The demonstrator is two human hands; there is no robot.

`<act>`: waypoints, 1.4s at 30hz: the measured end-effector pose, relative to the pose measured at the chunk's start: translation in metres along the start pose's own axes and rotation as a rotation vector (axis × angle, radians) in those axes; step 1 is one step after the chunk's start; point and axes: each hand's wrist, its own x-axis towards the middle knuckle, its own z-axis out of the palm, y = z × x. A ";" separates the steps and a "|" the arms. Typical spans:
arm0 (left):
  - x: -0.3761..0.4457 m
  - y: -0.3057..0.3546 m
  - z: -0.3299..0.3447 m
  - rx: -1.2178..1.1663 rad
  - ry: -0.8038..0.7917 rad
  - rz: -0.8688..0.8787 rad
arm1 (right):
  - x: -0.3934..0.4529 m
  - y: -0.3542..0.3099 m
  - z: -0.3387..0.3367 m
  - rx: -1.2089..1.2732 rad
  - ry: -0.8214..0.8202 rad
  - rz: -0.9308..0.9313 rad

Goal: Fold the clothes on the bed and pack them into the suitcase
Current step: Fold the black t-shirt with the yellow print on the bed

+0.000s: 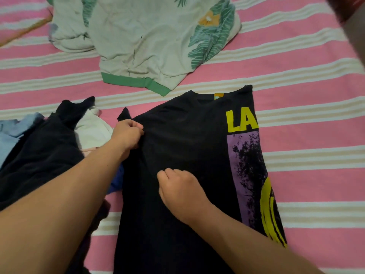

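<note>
Low centre of the frame, the black printed cotton T-shirt (177, 139) is pinched half-folded by the right hand (180, 192) and left hand (127, 135); the pale leaf-print garment (150, 40) above lies unfolded, no suitcase seen.

head cam, looks down, close, bed (296, 135)

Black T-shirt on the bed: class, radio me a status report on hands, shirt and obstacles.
Left hand pinching black T-shirt at its left edge; right hand curled, gripping its middle. Shirt partly folded, print showing. Heap of clothes close left; floral garment beyond.
</note>
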 end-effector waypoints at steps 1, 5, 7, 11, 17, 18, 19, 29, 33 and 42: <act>-0.005 0.015 0.000 -0.023 0.011 0.032 | -0.003 0.001 -0.012 0.108 0.107 0.073; -0.030 0.093 0.023 -0.301 -0.172 0.199 | -0.030 0.028 -0.070 0.705 0.368 0.616; -0.038 0.119 0.051 -0.142 -0.269 0.352 | -0.045 0.058 -0.084 0.930 0.428 0.909; -0.034 0.122 0.123 0.764 -0.300 0.832 | -0.064 0.113 -0.079 1.236 0.396 1.309; -0.030 0.115 0.185 1.072 -0.271 0.792 | -0.063 0.133 -0.054 1.088 0.394 1.343; -0.029 0.115 0.187 1.029 -0.256 0.755 | -0.063 0.133 -0.053 1.075 0.403 1.334; -0.026 0.115 0.188 0.972 -0.251 0.714 | -0.063 0.133 -0.052 1.067 0.416 1.317; -0.047 0.130 0.191 0.715 -0.205 0.807 | -0.084 0.125 -0.079 0.746 0.486 1.146; -0.083 0.080 0.193 0.801 0.039 0.849 | -0.079 0.125 -0.079 0.238 0.386 0.986; -0.042 0.059 0.147 0.293 0.123 0.057 | 0.006 0.221 -0.075 -0.210 -0.181 0.360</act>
